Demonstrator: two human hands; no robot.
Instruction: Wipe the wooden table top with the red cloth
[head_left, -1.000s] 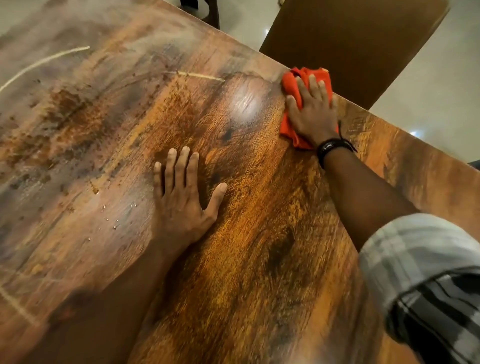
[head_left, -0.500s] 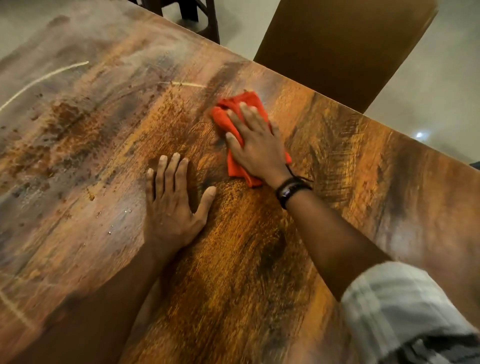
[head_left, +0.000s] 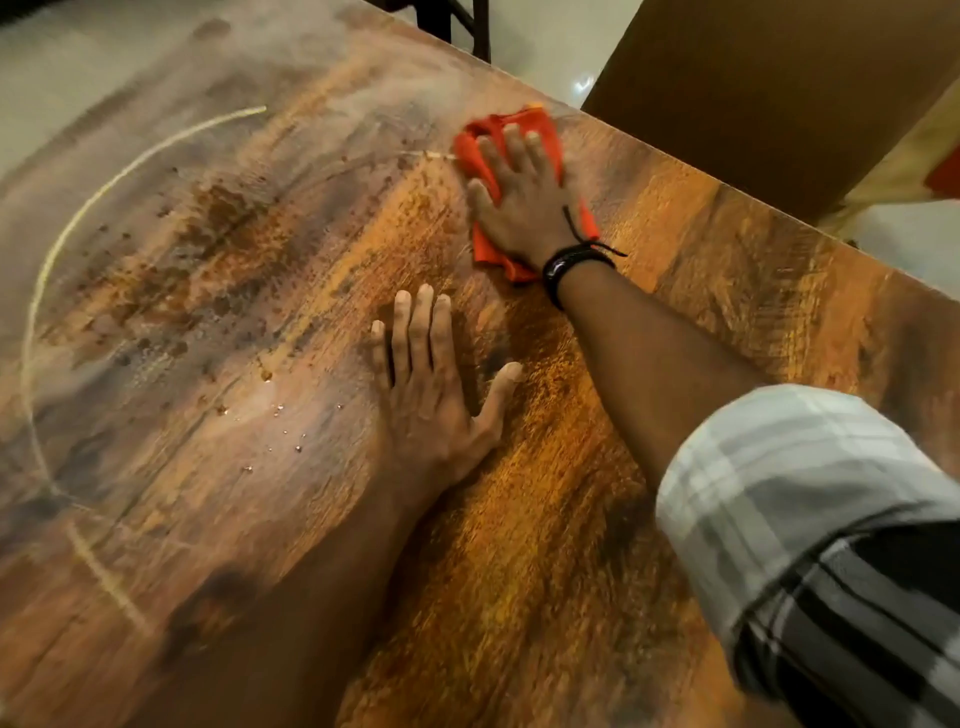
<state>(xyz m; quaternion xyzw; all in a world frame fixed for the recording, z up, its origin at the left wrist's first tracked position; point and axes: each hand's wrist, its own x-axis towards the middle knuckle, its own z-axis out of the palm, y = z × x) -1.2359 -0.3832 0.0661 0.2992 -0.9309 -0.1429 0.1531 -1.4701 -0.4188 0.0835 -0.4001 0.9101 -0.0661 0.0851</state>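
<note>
Right grip (head_left: 524, 208) flat and straight-fingered on the red cloth (head_left: 470, 150), left grip (head_left: 434, 400) open-palmed on the wooden table top (head_left: 561, 530).

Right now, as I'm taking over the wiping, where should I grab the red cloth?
Probably the bunched fold at the red cloth's far end, from above: it stands raised beyond the right hand's fingertips, while the rest lies flat, pinned under the palm.
</note>
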